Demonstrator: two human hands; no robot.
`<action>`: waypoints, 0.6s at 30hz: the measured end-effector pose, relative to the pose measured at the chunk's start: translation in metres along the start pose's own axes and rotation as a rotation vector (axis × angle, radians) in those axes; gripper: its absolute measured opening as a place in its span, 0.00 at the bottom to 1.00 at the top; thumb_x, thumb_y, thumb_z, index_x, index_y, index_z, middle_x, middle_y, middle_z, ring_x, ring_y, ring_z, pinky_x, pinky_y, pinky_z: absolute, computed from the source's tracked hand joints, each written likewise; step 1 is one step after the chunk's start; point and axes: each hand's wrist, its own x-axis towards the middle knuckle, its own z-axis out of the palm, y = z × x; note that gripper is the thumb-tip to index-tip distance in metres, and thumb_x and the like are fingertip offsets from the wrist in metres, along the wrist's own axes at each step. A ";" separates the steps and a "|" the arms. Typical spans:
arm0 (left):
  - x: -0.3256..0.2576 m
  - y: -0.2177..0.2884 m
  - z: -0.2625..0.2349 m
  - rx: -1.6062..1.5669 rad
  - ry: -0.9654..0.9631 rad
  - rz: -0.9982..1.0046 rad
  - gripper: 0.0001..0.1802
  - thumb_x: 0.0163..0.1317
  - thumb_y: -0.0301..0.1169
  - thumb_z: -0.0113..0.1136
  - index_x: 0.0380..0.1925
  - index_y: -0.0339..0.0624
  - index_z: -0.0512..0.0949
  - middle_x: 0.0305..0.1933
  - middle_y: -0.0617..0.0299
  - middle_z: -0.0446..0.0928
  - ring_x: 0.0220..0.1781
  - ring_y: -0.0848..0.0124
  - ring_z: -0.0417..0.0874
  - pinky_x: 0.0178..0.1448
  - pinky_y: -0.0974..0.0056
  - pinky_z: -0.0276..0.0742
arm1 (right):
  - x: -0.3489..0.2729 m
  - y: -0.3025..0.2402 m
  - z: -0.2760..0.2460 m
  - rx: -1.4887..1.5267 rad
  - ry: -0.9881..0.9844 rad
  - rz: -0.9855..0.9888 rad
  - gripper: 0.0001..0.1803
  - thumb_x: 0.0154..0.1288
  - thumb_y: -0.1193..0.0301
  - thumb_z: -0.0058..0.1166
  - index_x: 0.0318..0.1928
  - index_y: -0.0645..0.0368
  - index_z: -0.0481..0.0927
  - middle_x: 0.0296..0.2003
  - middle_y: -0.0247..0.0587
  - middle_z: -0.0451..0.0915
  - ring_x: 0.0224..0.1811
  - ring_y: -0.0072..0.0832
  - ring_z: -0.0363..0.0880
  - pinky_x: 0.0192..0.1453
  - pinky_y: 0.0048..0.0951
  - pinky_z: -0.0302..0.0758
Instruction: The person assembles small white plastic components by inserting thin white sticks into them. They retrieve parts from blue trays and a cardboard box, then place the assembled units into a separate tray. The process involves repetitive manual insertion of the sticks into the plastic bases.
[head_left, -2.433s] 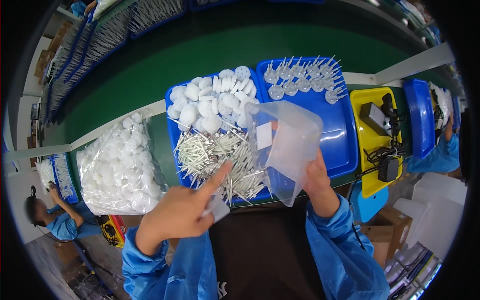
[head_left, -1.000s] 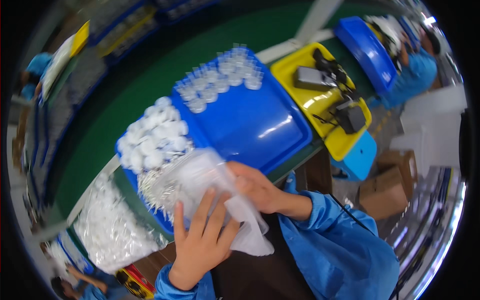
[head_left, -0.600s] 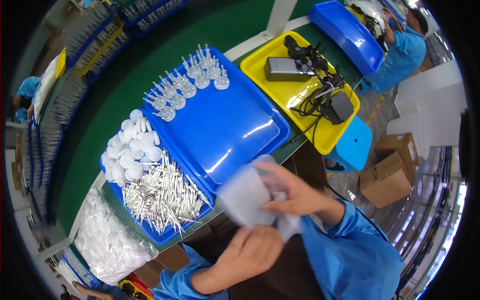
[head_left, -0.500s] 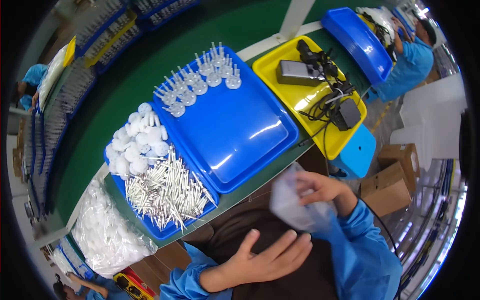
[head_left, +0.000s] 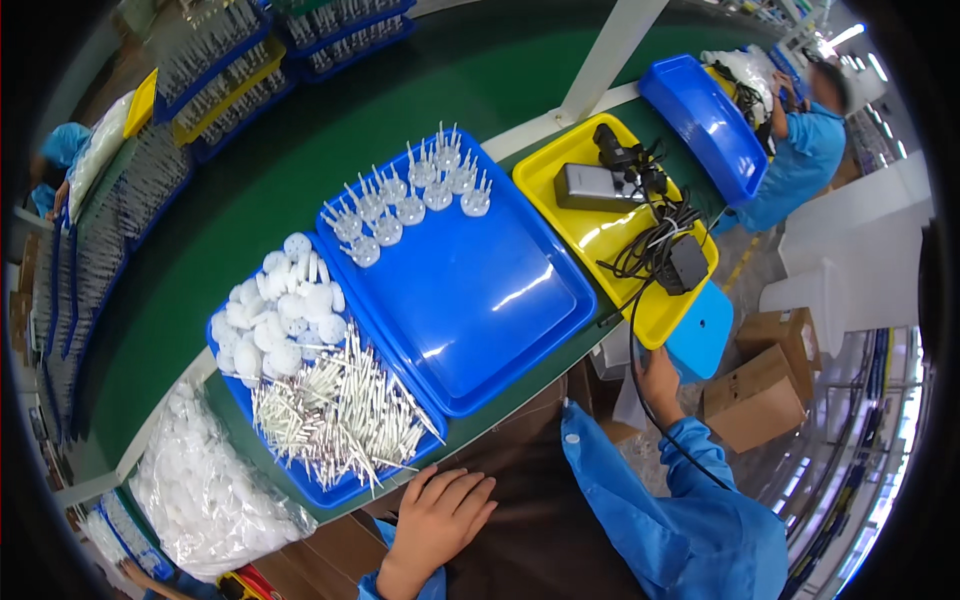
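The left hand, bottom centre, is palm-down, fingers spread; slim silvery rods lie trayed on the green table, lower left; the right hand, grip unclear, reaches near brown cardboard boxes.

A power adapter and black cables are carried in a yellow tray. Beyond it, a blue tray is placed near a co-worker. Two cardboard boxes are located on the floor. Loaded trays are stacked at upper left, across the green surface.
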 end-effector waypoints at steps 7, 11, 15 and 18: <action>0.017 -0.017 -0.021 -0.011 0.070 0.123 0.16 0.63 0.36 0.76 0.51 0.53 0.91 0.52 0.72 0.89 0.56 0.70 0.88 0.63 0.57 0.79 | -0.003 0.001 0.017 -0.137 -0.092 -0.020 0.29 0.71 0.53 0.68 0.63 0.56 0.76 0.52 0.54 0.84 0.52 0.57 0.88 0.52 0.57 0.84; 0.012 -0.022 -0.039 -0.061 0.205 0.145 0.16 0.59 0.32 0.77 0.49 0.52 0.92 0.46 0.72 0.90 0.46 0.70 0.89 0.49 0.61 0.80 | -0.023 -0.016 0.010 0.124 0.195 -0.315 0.18 0.67 0.62 0.71 0.52 0.54 0.83 0.44 0.51 0.85 0.41 0.52 0.87 0.41 0.53 0.82; 0.006 -0.034 -0.045 -0.021 0.350 0.082 0.18 0.55 0.29 0.78 0.48 0.50 0.92 0.43 0.69 0.89 0.39 0.69 0.88 0.42 0.62 0.79 | -0.071 -0.123 -0.056 0.418 0.037 -0.704 0.04 0.62 0.70 0.70 0.33 0.51 0.85 0.24 0.40 0.82 0.25 0.41 0.83 0.33 0.43 0.76; 0.000 -0.046 -0.046 0.046 0.408 -0.026 0.19 0.53 0.28 0.79 0.48 0.49 0.91 0.45 0.68 0.89 0.42 0.65 0.88 0.45 0.59 0.77 | -0.086 -0.212 -0.109 0.631 0.148 -1.121 0.01 0.61 0.70 0.67 0.33 0.47 0.89 0.20 0.29 0.76 0.20 0.28 0.76 0.29 0.37 0.71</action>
